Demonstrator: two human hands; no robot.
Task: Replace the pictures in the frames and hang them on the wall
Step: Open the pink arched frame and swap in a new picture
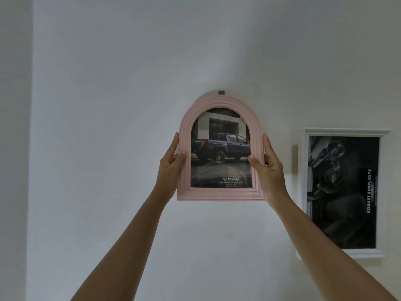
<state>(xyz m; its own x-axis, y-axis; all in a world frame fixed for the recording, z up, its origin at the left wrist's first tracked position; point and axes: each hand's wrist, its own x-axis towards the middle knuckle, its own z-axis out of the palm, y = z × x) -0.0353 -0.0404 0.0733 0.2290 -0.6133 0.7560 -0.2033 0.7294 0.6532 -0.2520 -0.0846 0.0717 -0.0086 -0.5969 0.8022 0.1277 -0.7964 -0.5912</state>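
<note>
A pink arched frame [219, 194] with a picture of a dark pickup truck [221, 148] is held flat against the white wall. Its top sits just under a small dark hook [221, 92]. My left hand [171, 168] grips the frame's left side, thumb on the front moulding and fingers behind the edge. My right hand [268, 170] grips the right side the same way, thumb on the inner rim. Both arms reach up from below.
A white rectangular frame [303, 192] with a black-and-white car interior picture hangs on the wall to the right, close to my right forearm. A wall corner [31, 148] runs vertically at the far left. Bare wall lies above and to the left.
</note>
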